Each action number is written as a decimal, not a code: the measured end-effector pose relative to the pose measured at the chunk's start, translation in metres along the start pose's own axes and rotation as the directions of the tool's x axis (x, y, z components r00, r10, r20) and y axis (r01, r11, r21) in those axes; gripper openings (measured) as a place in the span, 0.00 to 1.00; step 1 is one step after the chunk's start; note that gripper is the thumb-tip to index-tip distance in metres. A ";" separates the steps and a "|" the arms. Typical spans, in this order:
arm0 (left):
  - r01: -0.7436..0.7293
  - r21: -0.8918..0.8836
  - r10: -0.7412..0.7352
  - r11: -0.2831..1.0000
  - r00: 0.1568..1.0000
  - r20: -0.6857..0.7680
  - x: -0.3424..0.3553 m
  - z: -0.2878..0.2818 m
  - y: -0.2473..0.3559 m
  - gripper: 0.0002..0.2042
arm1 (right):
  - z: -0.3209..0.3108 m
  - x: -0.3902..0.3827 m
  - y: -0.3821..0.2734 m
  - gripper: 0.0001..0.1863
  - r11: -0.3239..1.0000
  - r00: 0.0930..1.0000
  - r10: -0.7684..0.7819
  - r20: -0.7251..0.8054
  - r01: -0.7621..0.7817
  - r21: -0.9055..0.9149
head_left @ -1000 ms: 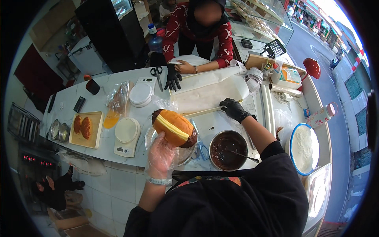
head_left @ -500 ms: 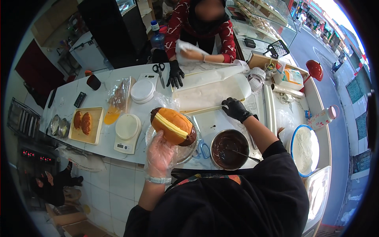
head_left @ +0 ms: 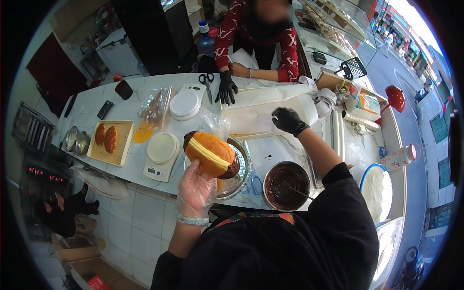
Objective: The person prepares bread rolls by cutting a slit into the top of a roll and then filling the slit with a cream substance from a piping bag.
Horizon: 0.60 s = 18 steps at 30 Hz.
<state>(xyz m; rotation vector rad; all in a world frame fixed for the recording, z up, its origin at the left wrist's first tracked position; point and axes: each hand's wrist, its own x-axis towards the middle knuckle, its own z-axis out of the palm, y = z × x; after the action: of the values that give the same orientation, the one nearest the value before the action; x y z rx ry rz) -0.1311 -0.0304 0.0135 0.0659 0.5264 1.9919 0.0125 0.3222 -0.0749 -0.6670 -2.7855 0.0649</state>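
A filled bread roll (head_left: 210, 153) with a yellow cream stripe and chocolate-coated ends sits in my left hand (head_left: 197, 186), which wears a clear plastic glove. The fingers wrap its underside. Beneath it, partly hidden, is a round foil-like tray (head_left: 245, 169). My black-gloved right hand (head_left: 290, 122) is over the near right part of a paper-lined tray (head_left: 263, 114), its thumb and bent fingers slightly apart and nothing visible in them. Close to my body stands a metal bowl of melted chocolate (head_left: 286, 186) with a spoon-like handle leaning out. Blue-handled scissors (head_left: 254, 184) lie beside the bowl.
Across the table, a person in a red patterned sleeve (head_left: 286, 58) rests a black-gloved hand (head_left: 226, 89) by the lined tray. Two white scales (head_left: 160, 157) and a tray with two browned breads (head_left: 123, 145) are left. A blue-rimmed basin of white powder (head_left: 378, 193) stands right.
My right hand has come off the lined tray's near edge and moved over the tray. The other person's bare arm and white cloth have lowered. My left hand still holds the roll.
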 end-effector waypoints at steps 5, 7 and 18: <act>-0.054 -0.024 0.052 0.998 0.996 -0.065 -0.004 -0.001 0.004 0.19 | 0.032 0.089 -0.031 0.11 0.979 0.940 -0.078 -0.333 0.135 0.152; -0.041 -0.020 0.039 0.999 0.996 -0.077 -0.004 0.001 0.005 0.19 | 0.059 0.117 -0.019 0.11 0.970 0.942 0.009 -0.334 0.073 0.231; -0.104 -0.018 0.098 0.994 0.973 -0.209 -0.004 -0.008 0.014 0.20 | 0.092 0.127 -0.041 0.17 0.941 0.951 0.308 -0.024 -0.300 0.155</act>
<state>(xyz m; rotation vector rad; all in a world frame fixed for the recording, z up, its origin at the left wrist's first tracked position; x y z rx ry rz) -0.1434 -0.0421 0.0127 -0.1379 0.6388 2.1186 -0.1399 0.3449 -0.1268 -1.0382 -2.5756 0.3122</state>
